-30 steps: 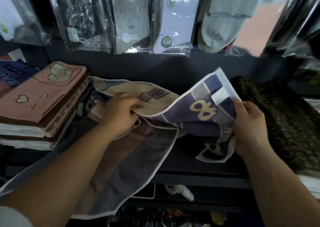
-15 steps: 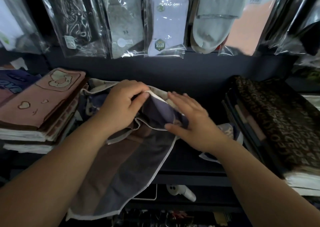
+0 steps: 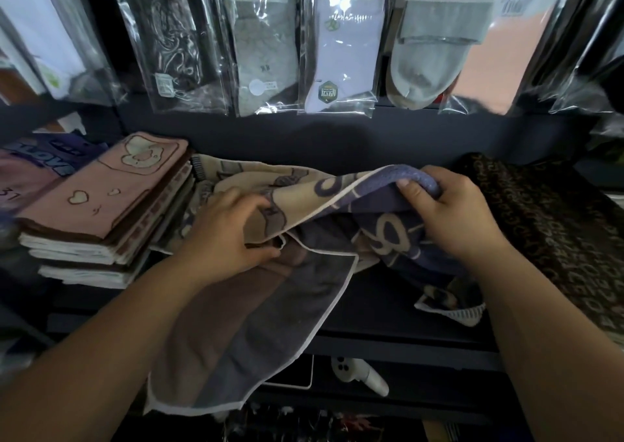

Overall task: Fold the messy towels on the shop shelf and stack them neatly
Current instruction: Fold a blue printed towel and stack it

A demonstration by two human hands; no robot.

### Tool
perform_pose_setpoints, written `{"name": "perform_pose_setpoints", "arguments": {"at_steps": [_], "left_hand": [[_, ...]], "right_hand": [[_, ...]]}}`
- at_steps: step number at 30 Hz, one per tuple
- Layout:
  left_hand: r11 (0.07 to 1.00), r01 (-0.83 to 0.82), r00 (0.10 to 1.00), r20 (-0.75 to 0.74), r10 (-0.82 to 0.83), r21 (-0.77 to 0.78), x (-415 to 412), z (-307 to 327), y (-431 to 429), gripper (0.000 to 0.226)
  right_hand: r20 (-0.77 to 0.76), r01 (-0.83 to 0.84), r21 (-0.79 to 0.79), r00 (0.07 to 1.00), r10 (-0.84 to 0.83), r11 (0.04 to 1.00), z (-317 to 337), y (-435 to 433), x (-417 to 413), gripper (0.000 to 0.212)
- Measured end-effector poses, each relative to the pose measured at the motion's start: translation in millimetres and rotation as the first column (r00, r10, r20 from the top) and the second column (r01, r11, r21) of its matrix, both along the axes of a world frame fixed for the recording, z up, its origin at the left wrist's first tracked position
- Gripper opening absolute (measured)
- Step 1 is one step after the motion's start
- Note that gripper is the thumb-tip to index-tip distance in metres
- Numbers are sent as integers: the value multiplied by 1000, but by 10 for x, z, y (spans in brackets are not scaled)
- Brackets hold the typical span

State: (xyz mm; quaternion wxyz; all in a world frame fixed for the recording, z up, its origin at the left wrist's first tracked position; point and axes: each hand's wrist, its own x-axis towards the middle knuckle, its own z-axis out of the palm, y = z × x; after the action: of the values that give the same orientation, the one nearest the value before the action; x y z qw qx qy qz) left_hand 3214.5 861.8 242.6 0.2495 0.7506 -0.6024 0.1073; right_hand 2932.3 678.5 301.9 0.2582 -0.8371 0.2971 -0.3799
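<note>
Gripping a beige and purple patterned towel (image 3: 324,198) with white edging, both hands worked over the dark shelf (image 3: 398,310). The left hand (image 3: 229,235) held the beige end, its fingers (image 3: 244,205) curled on top of the cloth and the thumb tucked under the edge. The right hand (image 3: 454,215) clutched a raised purple fold, its fingers (image 3: 449,184) wrapped over the ridge with the thumb pressed beneath it. Between the hands the towel ran with its long axis left to right along the shelf, the right end lifted higher than the left and a loose corner drooping below the right wrist.

Under the left hand a plain grey-brown cloth panel (image 3: 256,326) with a white border hung over the front edge of the shelf, its long axis pointing down towards the person. Whether it belonged to the same towel could not be told.

Just left of the towel stood a stack of folded towels (image 3: 101,201) with a pink one on top, and to the right lay a dark brown patterned pile (image 3: 557,239). Socks in clear plastic bags (image 3: 337,46) hung along the wall above. A white handheld controller (image 3: 361,374) lay below the shelf.
</note>
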Motion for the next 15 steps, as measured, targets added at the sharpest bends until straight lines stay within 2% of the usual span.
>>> {"name": "perform_pose_setpoints", "arguments": {"at_steps": [2, 5, 7, 11, 15], "left_hand": [[998, -66, 998, 7, 66, -24, -58, 12, -24, 87], [997, -70, 997, -14, 71, 42, -146, 30, -82, 94], [994, -45, 999, -21, 47, 98, -191, -31, -110, 85], [989, -122, 992, 3, 123, -79, -298, -175, -139, 53], [979, -154, 983, 83, 166, -136, -309, -244, -200, 28]], "right_hand": [[-35, -87, -9, 996, 87, 996, 26, 31, -11, 29], [-66, -85, -11, 994, 84, 996, 31, 75, -40, 30], [-55, -40, 21, 998, 41, 999, 32, 79, -80, 33], [-91, -83, 76, 992, 90, 994, 62, 93, -185, 33], [-42, -189, 124, 980, 196, 974, 112, 137, -326, 33]]}}
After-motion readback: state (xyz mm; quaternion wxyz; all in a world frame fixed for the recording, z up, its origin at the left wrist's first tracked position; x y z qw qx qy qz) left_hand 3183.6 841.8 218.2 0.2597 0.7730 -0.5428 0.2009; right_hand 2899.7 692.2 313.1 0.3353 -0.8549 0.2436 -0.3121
